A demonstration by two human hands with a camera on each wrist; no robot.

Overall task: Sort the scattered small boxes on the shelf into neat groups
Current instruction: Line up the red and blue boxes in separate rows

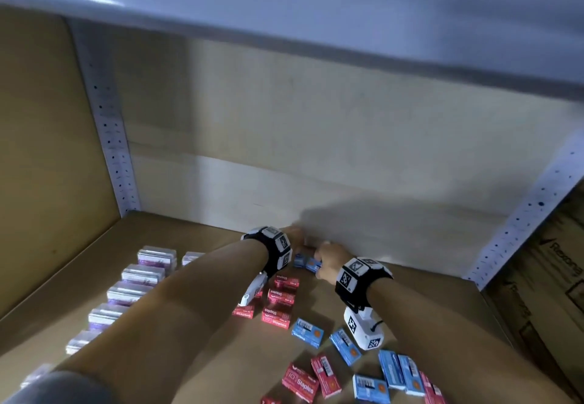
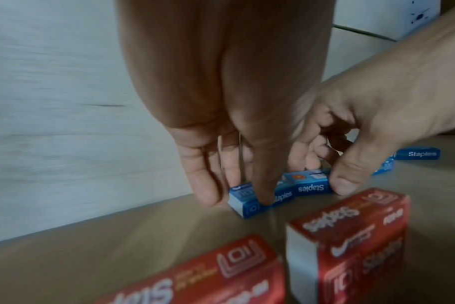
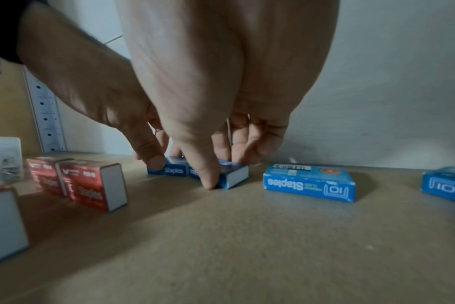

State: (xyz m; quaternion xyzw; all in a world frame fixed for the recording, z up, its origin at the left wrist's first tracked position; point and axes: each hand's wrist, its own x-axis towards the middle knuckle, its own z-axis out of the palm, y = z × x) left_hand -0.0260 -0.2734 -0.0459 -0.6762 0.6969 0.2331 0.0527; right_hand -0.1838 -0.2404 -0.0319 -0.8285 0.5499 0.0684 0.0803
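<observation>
Brown cardboard shelf floor (image 1: 189, 236) in the head view carries silver-wrapped packs (image 1: 157, 258) at left and red staple boxes (image 1: 282, 293) at centre; both hands meet near the back wall. Left wrist view: the left hand (image 2: 221, 133) pinches one small blue staple box (image 2: 257, 200). Right wrist view: the right hand (image 3: 221, 115) pinches the adjoining blue box (image 3: 231, 173); another blue staple box (image 3: 309, 183) lies at right.

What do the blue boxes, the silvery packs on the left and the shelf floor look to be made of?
Blue boxes: printed card, slightly glossy, with plain white ends and crisp folded edges.
Silvery packs: seemingly clear shiny wrap over the contents, judging by the glare; unsure.
Shelf floor: matte tan board, cardboard or fibreboard; it shows no gloss.
</observation>
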